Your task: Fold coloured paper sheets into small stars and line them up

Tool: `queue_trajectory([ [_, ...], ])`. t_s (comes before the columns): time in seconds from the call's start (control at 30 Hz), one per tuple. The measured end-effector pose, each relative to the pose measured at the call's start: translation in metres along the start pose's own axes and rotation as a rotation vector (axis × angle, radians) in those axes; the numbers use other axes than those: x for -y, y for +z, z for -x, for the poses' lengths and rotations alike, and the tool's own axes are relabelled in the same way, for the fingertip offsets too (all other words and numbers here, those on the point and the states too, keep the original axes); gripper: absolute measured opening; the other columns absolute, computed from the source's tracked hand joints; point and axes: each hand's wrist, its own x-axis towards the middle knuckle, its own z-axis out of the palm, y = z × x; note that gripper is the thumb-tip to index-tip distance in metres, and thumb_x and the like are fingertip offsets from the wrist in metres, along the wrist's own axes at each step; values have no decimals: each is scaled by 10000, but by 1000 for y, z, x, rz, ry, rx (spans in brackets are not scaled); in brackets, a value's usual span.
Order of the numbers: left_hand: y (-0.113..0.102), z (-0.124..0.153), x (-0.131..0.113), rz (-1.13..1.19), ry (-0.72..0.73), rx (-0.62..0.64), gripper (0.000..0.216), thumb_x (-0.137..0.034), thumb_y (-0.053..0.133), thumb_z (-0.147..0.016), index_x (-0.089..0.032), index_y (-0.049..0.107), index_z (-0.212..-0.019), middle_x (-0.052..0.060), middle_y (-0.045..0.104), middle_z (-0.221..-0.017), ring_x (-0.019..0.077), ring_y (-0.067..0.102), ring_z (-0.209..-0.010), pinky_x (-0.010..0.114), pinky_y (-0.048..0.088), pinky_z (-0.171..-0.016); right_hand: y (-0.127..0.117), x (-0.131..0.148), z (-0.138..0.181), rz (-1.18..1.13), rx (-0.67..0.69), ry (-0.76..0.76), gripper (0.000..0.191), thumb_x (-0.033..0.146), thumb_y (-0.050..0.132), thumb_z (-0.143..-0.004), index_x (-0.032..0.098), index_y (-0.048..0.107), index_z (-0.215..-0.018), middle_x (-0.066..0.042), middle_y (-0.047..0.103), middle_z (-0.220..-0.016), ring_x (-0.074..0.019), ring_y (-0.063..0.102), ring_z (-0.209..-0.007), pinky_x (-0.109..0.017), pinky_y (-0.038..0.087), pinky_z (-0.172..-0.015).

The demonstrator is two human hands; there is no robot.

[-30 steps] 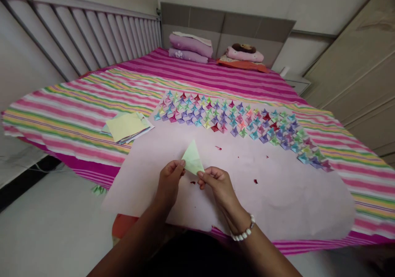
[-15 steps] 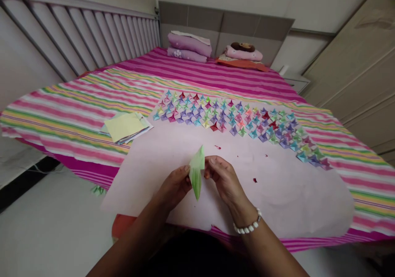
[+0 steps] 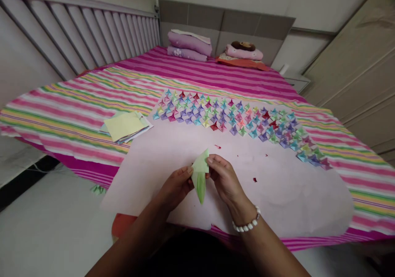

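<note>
A folded piece of light green paper (image 3: 200, 175) is held upright between both hands above a large pale pink sheet (image 3: 286, 194). My left hand (image 3: 175, 187) pinches its left edge with thumb and fingers closed. My right hand (image 3: 224, 178), with a white bead bracelet on the wrist, pinches its upper right side. Farther out on the pink sheet lie several small folded paper shapes (image 3: 234, 120) in many colours, set out in rows.
A stack of yellow and pale paper squares (image 3: 125, 126) lies on the striped bedspread (image 3: 70, 108) to the left. Pillows (image 3: 188, 46) and a soft toy (image 3: 243, 46) sit at the headboard. A rail runs along the left; a wardrobe stands right.
The green paper went from a flat triangle held up to a narrower folded shape turned edge-on. Both hands closed in around it and shifted slightly right.
</note>
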Motion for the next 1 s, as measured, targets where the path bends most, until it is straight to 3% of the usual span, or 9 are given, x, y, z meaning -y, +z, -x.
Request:
queue_trajectory([
  [0.17,-2,-2,3,-18,42,-145,359,-407,801,-628,-140,561,-623,-36,463,-579,76,391,-556,222,352,-586,-1,-2,0,47,0,-26,141,275,723,-666,191,675,-769,15,626,-658,-105,527,-593,-217,411,-568],
  [0.4,-1,-1,3,-144,97,-211,368,-432,759,-648,-160,517,-595,-52,443,-537,73,375,-522,218,335,-560,0,-3,1,83,32,-41,271,261,707,-625,201,670,-888,-31,699,-832,-169,606,-707,-260,459,-614],
  [0.67,3,-1,-1,-212,115,-263,379,-475,747,-614,-169,524,-593,-62,434,-493,77,372,-488,232,346,-540,0,-13,-2,183,29,-111,200,198,658,-607,205,632,-806,10,638,-711,-148,556,-628,-257,445,-585],
  [0.83,0,-4,5,-384,172,-329,323,-462,690,-683,-151,606,-708,-23,537,-560,107,474,-540,245,383,-570,-1,-25,-3,412,-56,-208,43,201,599,-655,201,559,-672,42,515,-587,-118,442,-535,-239,365,-505],
  [1.0,6,-1,4,-511,235,-309,330,-434,640,-745,-152,659,-916,24,628,-729,150,561,-638,270,434,-608,0,-29,-2,650,-94,-376,70,213,561,-750,199,577,-683,22,516,-630,-132,455,-588,-252,368,-551],
])
